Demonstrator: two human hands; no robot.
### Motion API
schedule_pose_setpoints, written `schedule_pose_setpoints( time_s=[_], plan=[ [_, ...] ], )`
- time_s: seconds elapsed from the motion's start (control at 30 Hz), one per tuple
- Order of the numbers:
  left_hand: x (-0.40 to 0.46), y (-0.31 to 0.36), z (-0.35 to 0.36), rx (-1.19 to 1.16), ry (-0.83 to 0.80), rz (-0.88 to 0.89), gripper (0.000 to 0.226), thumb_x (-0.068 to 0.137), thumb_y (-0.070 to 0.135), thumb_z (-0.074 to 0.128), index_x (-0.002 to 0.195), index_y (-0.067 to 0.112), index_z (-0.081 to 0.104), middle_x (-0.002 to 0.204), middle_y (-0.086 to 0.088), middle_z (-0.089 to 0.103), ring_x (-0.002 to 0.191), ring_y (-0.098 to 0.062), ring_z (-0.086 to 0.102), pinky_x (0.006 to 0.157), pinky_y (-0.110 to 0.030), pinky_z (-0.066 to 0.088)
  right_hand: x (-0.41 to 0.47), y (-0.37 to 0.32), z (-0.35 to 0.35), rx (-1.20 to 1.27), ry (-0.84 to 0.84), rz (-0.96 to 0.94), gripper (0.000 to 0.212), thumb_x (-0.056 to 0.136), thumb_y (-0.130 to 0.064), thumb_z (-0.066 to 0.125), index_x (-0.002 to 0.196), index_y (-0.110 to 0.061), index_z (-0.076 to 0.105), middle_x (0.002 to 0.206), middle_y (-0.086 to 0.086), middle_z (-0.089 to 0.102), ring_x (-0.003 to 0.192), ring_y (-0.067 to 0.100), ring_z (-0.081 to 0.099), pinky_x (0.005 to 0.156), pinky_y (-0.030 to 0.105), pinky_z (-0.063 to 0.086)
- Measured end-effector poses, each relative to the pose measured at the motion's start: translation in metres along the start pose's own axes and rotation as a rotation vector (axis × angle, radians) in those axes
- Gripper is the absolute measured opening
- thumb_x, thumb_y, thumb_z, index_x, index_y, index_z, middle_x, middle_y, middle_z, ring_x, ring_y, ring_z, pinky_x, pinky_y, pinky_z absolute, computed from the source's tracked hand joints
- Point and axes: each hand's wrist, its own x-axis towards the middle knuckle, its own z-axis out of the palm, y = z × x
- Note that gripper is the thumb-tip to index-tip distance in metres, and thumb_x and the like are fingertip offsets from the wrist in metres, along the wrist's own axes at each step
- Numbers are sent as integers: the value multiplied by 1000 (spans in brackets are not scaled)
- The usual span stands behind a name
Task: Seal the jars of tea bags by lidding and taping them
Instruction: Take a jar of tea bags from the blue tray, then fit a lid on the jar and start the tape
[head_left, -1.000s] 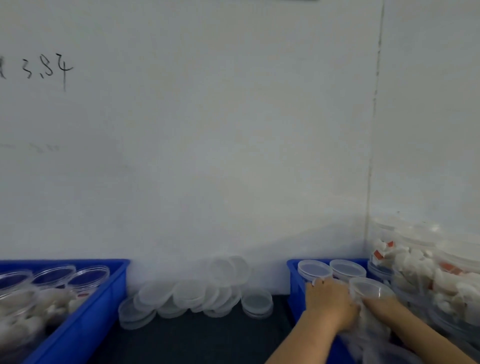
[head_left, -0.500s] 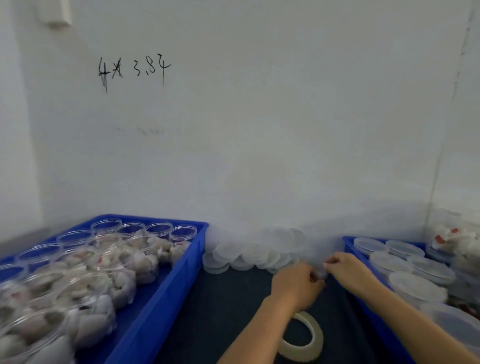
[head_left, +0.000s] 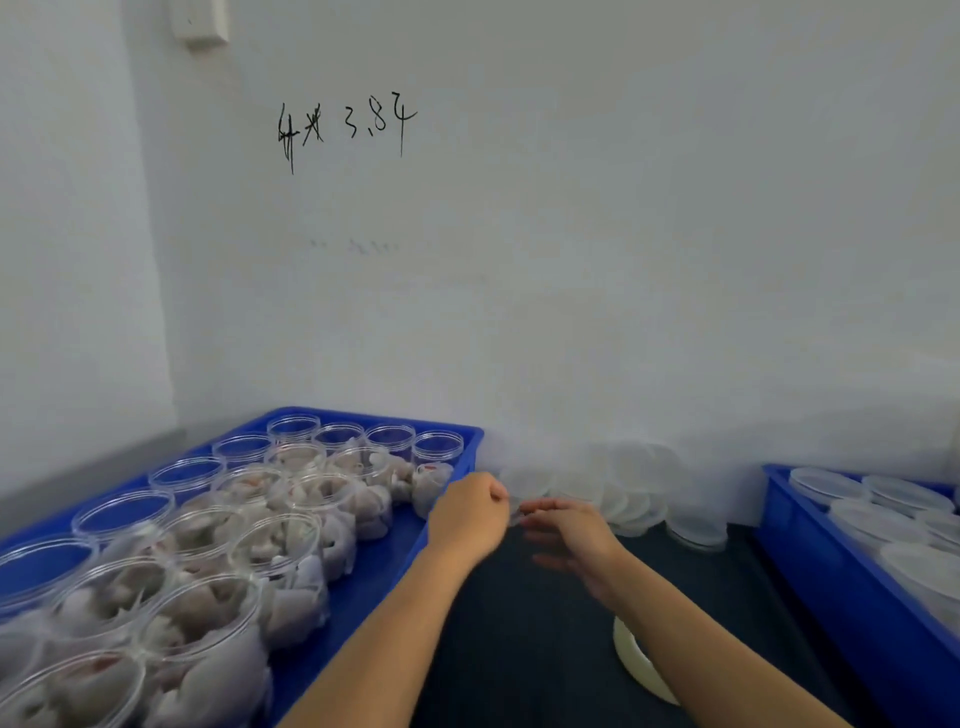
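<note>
While both hands meet near the bench's back edge, the left hand (head_left: 470, 514) is clenched; whether the right hand (head_left: 569, 530), fingers half-curled, pinches anything, I cannot tell.

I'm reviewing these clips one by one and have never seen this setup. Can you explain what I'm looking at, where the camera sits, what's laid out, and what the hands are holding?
No machine here: a person works with bare hands, and the single camera is worn on their head, looking forward and down, so both forearms reach in from the bottom.

On the left, a blue tray holds open clear jars of tea bags, some still empty. Against the white wall lies a pile of translucent lids on the dark table. On the right, a second blue tray holds jars that already have lids. A roll of tape lies by the right forearm.

The left hand has curled fingers and the right hand meets it at the fingertips. They seem to pinch something thin and clear between them, perhaps tape or a lid; the grip is too blurred to tell.
</note>
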Motion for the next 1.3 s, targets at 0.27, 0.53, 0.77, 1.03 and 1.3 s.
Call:
schedule_pose_setpoints(
  time_s=[0.27,0.53,0.77,1.03,1.3],
  plan=[
    [61,-52,-34,36,20,-124,18,95,8,45,98,19,58,100,-2,60,89,-17,57,85,-35,46,58,-32,51,-24,12,-64,23,98,-3,41,106,-8,63,120,14,63,104,25,59,82,35,52],
    [114,-86,-20,121,-39,-114,47,95,11,54,140,23,45,145,-12,39,120,-27,53,99,-36,45,122,-41,72,-383,-47,-243,38,91,5,41,123,-3,61,116,7,62,103,21,57,81,25,47],
    [139,-100,6,220,-54,-134,47,96,13,46,141,25,43,141,-15,34,114,-30,55,95,-38,44,165,-31,83,-770,-40,-299,44,91,-6,45,132,-20,56,138,5,51,127,27,43,111,40,30],
    [139,-112,14,104,115,-60,2,94,17,59,94,18,60,114,-8,60,82,-9,53,74,-25,39,172,-20,89,-930,53,-351,26,95,-19,47,118,-26,57,138,2,44,124,29,38,103,46,29],
    [123,-68,-28,-102,396,77,13,96,14,58,84,19,57,136,-14,45,83,-10,55,72,-20,38,132,-56,75,-693,27,-660,36,93,-16,56,126,-24,44,139,0,41,121,27,43,102,43,37]
  ],
)
